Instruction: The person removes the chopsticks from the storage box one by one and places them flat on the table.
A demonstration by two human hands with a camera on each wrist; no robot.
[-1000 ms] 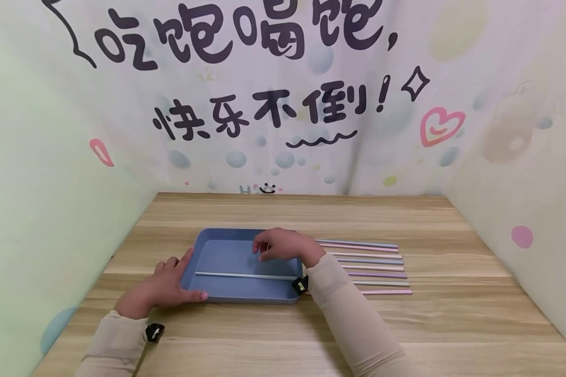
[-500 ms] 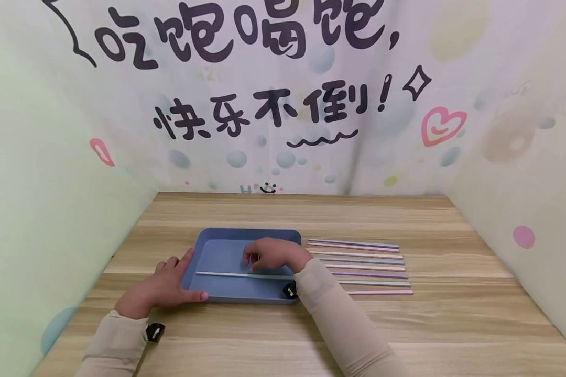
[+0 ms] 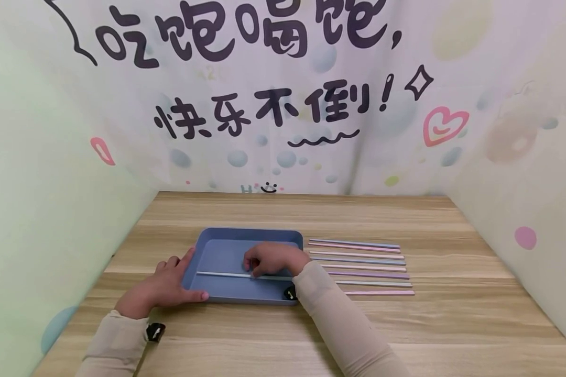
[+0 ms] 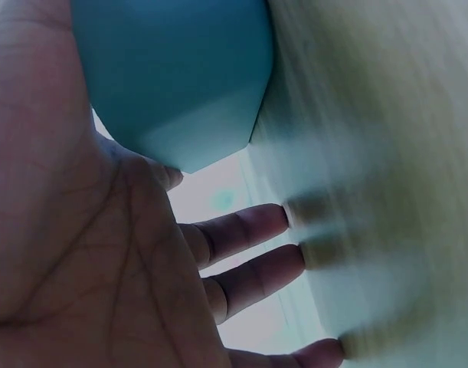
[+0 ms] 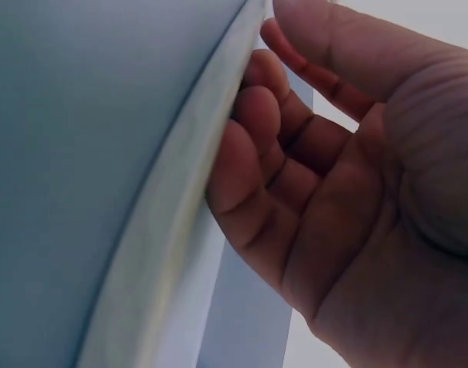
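A pale chopstick (image 3: 224, 274) lies lengthwise in a shallow blue tray (image 3: 245, 300). My right hand (image 3: 275, 259) is over the tray, with thumb and index fingertips pinching the chopstick near its middle. In the right wrist view, the pale chopstick (image 5: 161, 222) runs up to the fingertips of the right hand (image 5: 333, 169), and the other fingers are curled. Spread along the tray's left wall, my left hand (image 3: 167, 285) keeps its thumb at the front corner. In the left wrist view, its fingers (image 4: 253, 230) extend past the outside of the blue tray (image 4: 180, 84).
Several pastel chopsticks (image 3: 368, 261) lie roughly parallel on the wooden table (image 3: 453, 324), right of the tray. The right forearm covers some of their left ends. A printed cloth (image 3: 269, 131) hangs behind the table, with pale walls at both sides.
My right hand has moved slightly left and down into the tray, and its fingertips have come onto the chopstick. The left hand has stayed in place.
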